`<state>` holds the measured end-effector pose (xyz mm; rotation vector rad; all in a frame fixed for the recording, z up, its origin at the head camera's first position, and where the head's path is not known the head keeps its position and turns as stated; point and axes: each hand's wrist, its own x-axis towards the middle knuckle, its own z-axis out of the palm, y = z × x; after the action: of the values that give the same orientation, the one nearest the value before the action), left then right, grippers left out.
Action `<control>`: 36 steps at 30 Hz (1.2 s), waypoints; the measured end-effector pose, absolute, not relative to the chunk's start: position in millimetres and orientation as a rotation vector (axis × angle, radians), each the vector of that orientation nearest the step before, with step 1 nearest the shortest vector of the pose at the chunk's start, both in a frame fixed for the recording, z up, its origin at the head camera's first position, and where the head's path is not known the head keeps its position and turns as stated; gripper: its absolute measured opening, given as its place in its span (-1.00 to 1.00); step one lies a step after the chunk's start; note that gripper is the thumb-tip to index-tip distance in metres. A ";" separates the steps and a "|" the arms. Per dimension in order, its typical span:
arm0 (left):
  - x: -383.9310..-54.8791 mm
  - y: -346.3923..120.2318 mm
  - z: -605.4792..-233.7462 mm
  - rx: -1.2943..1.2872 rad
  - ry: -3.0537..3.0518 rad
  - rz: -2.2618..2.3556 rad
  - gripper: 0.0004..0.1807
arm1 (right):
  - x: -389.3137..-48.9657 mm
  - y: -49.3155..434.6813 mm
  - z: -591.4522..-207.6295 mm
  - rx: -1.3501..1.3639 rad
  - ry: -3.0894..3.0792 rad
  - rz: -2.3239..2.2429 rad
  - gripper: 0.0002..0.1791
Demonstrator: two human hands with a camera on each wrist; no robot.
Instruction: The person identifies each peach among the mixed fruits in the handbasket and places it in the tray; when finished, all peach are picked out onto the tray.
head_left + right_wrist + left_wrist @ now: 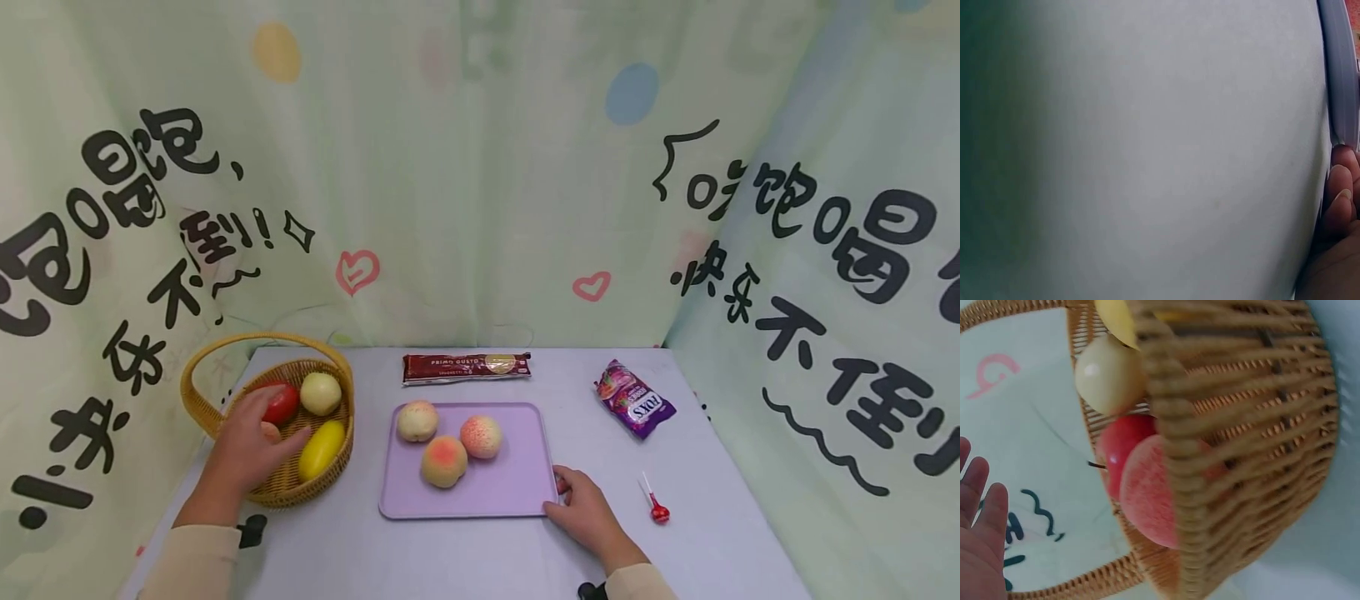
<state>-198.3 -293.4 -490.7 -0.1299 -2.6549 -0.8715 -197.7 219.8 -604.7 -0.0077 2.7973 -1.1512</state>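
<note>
My left hand [251, 442] hovers over a wicker basket [348, 417], fingers spread and holding nothing. Inside the basket lie a red apple [1124, 447], a pink peach [1150, 494], a pale round fruit [320, 393] and a yellow oval fruit [322, 451]; the hand partly covers the peach in the head view. My right hand [588, 512] grips the lower right edge of a purple tray [510, 492], its curled fingers [1340, 184] against the rim. On the tray sit three peaches: a pale one [417, 421], an orange one [444, 462] and a speckled pink one [481, 437].
A dark red spaghetti packet [467, 368] lies behind the tray. To the right are a purple candy bag [636, 400] and a red lollipop [659, 510]. The basket's tall handle [197, 367] arches up at its far left. Printed curtains enclose the white table [720, 533].
</note>
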 end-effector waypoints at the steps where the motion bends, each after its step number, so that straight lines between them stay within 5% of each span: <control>1: -199.0 -296.3 -492.3 -0.114 -2.660 -0.878 -0.18 | -197.9 219.5 -604.8 -0.010 2.796 -1.154 -0.29; 19: -207.3 -320.5 -511.5 0.045 -2.870 -0.860 0.04 | -197.4 220.2 -606.8 -0.012 2.805 -1.141 -0.28; 36: -206.3 -334.4 -528.9 0.073 -2.964 -0.798 -0.02 | -195.2 220.1 -604.5 -0.016 2.803 -1.151 -0.29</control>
<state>-206.3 -334.4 -528.9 0.0726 -2.9637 -0.7985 -195.2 220.1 -604.5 -0.0157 2.8029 -1.1513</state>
